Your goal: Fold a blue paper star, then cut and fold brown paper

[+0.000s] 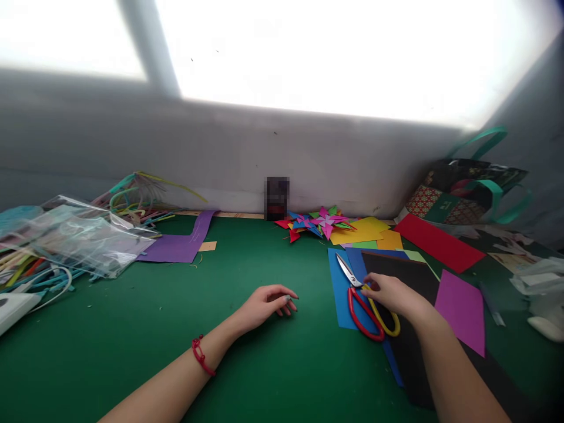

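Note:
My left hand (267,304) hovers at or rests on the middle of the green table (247,376), its fingers loosely curled, a little apart, with nothing in them. To the right, my right hand (390,291) pinches the yellow handle of a pair of scissors (365,314) near its pivot. The scissors have one red and one yellow handle, and their blades point away and to the left. They lie over light blue paper (338,294), dark blue paper (356,258) and black paper (414,352). My fingertips are partly hidden behind the hand.
Folded paper stars (324,222) lie near a dark, blurred box (277,200) by the wall. Yellow (361,230), red (440,242) and magenta paper (462,311) lie right, before a patterned bag (462,194). At left are purple paper (176,247), a clear plastic bag (106,247) and pipe cleaners (132,197).

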A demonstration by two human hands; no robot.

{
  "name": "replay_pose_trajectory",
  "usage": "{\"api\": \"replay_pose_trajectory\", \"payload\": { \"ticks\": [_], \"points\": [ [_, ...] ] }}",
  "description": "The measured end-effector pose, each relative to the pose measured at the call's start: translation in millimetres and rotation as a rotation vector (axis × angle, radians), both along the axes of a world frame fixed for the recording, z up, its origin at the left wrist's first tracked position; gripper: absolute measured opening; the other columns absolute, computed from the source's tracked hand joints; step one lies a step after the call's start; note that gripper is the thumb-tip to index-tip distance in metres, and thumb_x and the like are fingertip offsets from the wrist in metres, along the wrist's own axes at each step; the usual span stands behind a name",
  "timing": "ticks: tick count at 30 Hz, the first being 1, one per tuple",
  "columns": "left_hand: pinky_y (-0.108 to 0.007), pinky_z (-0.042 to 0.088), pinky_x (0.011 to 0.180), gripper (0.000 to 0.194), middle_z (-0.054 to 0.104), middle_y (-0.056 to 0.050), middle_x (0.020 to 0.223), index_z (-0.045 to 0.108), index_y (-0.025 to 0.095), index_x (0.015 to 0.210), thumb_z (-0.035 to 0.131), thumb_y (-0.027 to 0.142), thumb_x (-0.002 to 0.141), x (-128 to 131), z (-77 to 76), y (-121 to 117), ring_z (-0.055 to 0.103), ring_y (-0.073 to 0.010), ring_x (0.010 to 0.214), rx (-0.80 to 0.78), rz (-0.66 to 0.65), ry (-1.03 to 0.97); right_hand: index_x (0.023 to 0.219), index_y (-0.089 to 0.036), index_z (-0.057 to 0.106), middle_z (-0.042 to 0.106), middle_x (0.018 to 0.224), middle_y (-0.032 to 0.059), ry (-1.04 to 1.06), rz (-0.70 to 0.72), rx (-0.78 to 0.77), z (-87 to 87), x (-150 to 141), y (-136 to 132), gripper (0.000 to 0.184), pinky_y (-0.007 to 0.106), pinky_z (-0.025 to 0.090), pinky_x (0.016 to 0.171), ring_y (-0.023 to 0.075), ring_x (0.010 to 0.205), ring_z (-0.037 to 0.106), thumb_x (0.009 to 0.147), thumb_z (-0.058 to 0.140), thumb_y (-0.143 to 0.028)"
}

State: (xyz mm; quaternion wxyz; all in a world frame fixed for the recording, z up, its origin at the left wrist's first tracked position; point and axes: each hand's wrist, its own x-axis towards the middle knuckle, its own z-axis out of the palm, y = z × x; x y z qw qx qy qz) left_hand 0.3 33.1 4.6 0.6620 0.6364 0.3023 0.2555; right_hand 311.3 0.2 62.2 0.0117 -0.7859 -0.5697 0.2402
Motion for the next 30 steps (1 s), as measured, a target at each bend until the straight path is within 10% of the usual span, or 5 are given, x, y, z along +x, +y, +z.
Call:
{"api": "replay_pose_trajectory", "payload": {
  "ticks": [7,15,20,30],
  "points": [
    [-0.027,0.046,0.067,0.027,0.066,-0.009,0.084,0.06,0.014,0.097,0.045,0.03,0.082,2,2.5,-4,0.058,-0.0153,0.073,0.078,0.032,0.068,0.11,-0.019,0.047,0.055,0.108,0.0122,-0.066,-0.023,-0.101,-9.0,9,3,0.053,0.027,0.043,0.06,0.0242,0.089,0.057,0.061,0.065,-0.027],
    [-0.025,0.045,0.062,0.023,0.064,-0.007,0.083,0.06,0.015,0.093,0.044,0.025,0.079,25,2.9,-15,0.058,-0.0147,0.07,0.084,0.297,0.169,0.07,-0.016,0.055,0.059,0.069,0.0056,0.142,0.006,-0.072,-7.6,18,8,0.017,0.024,0.033,0.045,0.0169,0.059,0.054,0.065,0.056,-0.032],
    [-0.031,0.045,0.078,0.022,0.063,-0.011,0.092,0.056,0.013,0.095,0.045,0.025,0.08,67,21.0,-37,0.06,-0.0181,0.083,-0.045,0.502,-0.075,0.068,-0.017,0.056,0.057,0.067,0.0024,0.189,-0.046,0.006,4.9,39,6,0.01,0.022,0.032,0.046,0.0135,0.06,0.052,0.068,0.053,-0.027],
    [-0.036,0.034,0.094,0.028,0.05,-0.012,0.122,0.056,0.017,0.102,0.054,0.027,0.076,160,37.5,-70,0.039,-0.0233,0.119,-0.557,0.428,-0.18,0.066,-0.014,0.053,0.059,0.069,0.0067,0.248,-0.314,-0.095,-29.8,95,-2,0.014,0.022,0.044,0.05,0.0144,0.061,0.057,0.069,0.059,-0.026]
  ]
}}
